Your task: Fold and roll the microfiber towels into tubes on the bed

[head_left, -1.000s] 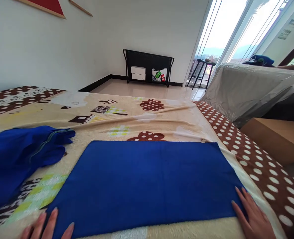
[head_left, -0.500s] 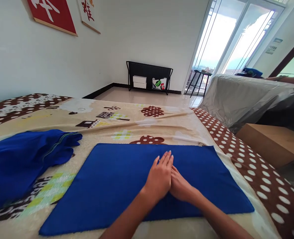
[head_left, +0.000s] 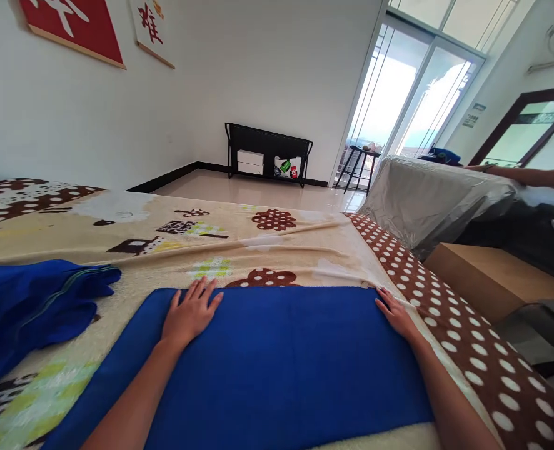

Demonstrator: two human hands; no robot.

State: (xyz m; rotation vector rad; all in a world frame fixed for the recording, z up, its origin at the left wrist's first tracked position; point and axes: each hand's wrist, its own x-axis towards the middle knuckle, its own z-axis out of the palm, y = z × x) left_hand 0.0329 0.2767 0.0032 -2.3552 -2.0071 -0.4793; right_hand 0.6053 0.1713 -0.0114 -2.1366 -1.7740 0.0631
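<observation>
A flat folded blue cloth [head_left: 277, 362] lies on a patterned blanket [head_left: 239, 244] in front of me. My left hand [head_left: 190, 312] rests flat on the cloth's far left corner, fingers spread and holding nothing. Flat as well, my right hand [head_left: 396, 314] presses the cloth's far right corner, its fingers stretched out. Both forearms reach across the cloth from the near edge.
A crumpled pile of blue cloth [head_left: 28, 306] lies on the blanket to the left. At right stand a wooden box [head_left: 493, 278] and a grey covered sofa [head_left: 436, 194], where another person's arm [head_left: 525, 176] rests. A black rack [head_left: 267, 153] stands by the far wall.
My hands were at the near corners, then met in the cloth's middle. They have since slid apart to the two far corners. The view tilted slightly.
</observation>
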